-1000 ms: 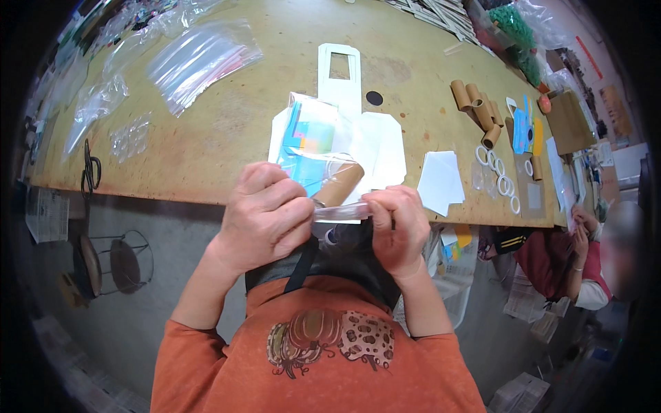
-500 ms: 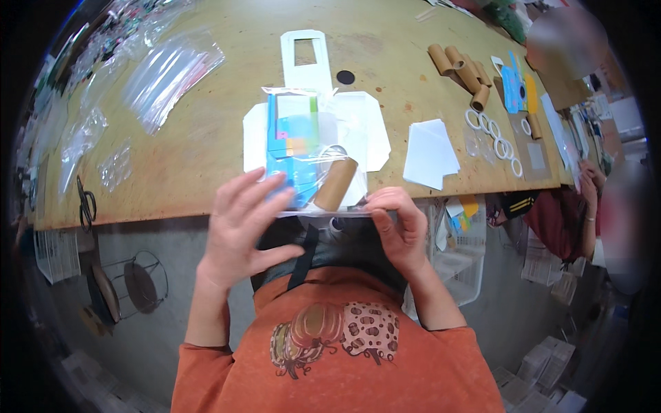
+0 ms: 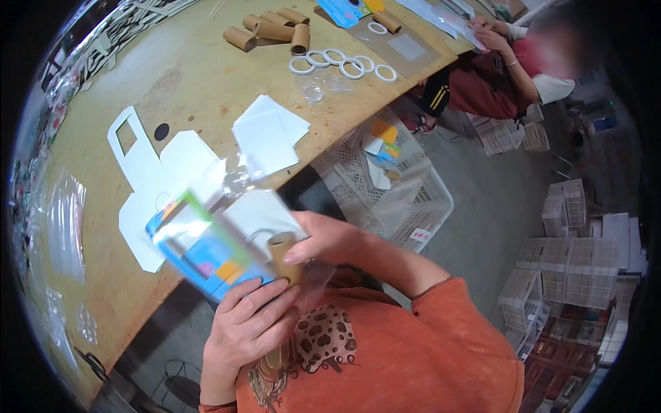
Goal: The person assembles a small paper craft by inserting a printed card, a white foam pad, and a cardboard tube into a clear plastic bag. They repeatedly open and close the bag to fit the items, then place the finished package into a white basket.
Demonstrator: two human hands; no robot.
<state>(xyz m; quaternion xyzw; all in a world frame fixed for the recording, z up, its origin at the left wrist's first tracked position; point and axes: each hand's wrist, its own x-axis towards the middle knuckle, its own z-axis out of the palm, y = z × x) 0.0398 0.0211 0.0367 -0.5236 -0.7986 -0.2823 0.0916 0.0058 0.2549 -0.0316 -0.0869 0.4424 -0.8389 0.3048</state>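
A clear plastic bag [image 3: 233,177] is held up in front of me, tilted, over the table's near edge. Inside it show a blue and green printed card [image 3: 200,253], a white piece [image 3: 261,212] and a brown cardboard tube [image 3: 278,253]. My left hand [image 3: 258,323] grips the bag's lower edge, fingers folded over the card and the tube's lower end. With thumb in front, my right hand [image 3: 323,239] clasps the bag's right side beside the tube; its other fingers are hidden behind.
White cut-out card with a handle [image 3: 175,165] lies beyond the bag, near a black disc [image 3: 162,131] and white sheets [image 3: 268,138]. Farther off are cardboard tubes [image 3: 270,30] and white rings [image 3: 334,58]. A white plastic basket [image 3: 423,182] stands right; another person [image 3: 489,89] sits beyond.
The view has swung right. The filled bag has been lifted off the table edge toward me and tilted. My left hand, loose before, now grips its lower edge.
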